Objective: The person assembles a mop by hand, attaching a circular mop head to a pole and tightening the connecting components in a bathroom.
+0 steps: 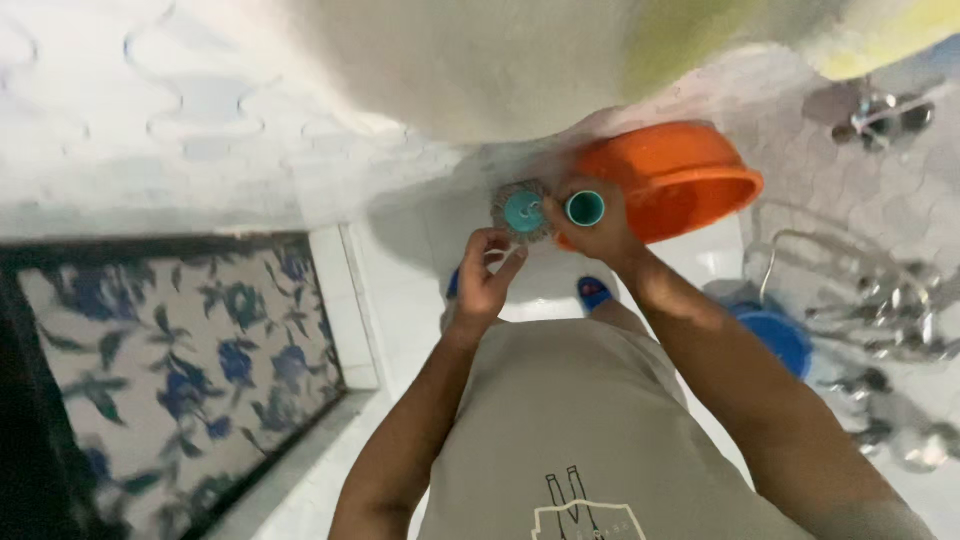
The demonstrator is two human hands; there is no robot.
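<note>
Nearest the camera, a beige garment (580,430) with a small printed figure fills the lower middle of the view, and both bare forearms are seen reaching forward from it. To the right of it, low down, a blue bucket (780,338) is partly seen beside the right forearm; what is in it cannot be told. Just beyond the garment, the left hand (487,278) is held with its fingers (508,270) curled and a little apart, their tips brought up to the lower edge of a round mop head (522,211), grey and fringed, with a teal disc at its centre. Whether the fringe is actually pinched cannot be told. Just beside it, the right hand (592,225) is closed around a teal tube (585,208), whose open round end faces the camera; the fingers are wrapped tightly on it. The mop head and the tube lie side by side, almost touching, above a white tiled floor (400,270). Behind the right hand, an orange basin (675,175) is seen tilted on its side, its inside hidden. Farther right, metal taps (880,115) are fixed to the wall.
</note>
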